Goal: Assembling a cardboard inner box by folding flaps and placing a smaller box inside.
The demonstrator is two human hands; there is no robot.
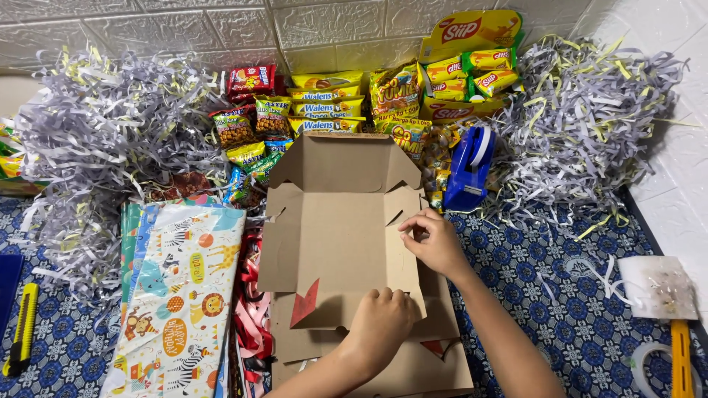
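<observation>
— Two heaps of shredded paper, grey-lilac with yellow strands: one far left (103, 125), one far right (590, 125), both against the wall. What sits between?

— Flat-folding cardboard box (332, 221), centre of the patterned blue cloth (546, 295), flaps half raised, back panel upright. More flat cardboard (435, 365) under it.

— Hands?

— Left hand (380, 324) on the box's near edge, fingers curled over the front flap, pressing it; box lies directly beneath and ahead of that hand. Right hand (435, 239) at the right side wall, fingertips pinching the side flap's edge; box body just left of it.

— Around it?

— Animal-print wrapping paper (181, 295) left of the box, red ribbon (251, 309) between them. Snack packets (332, 103) stacked behind. Blue tape dispenser (468, 169) at the back right corner. Yellow utility knife (22, 328) far left, yellow-handled scraper (664, 295) far right.
</observation>
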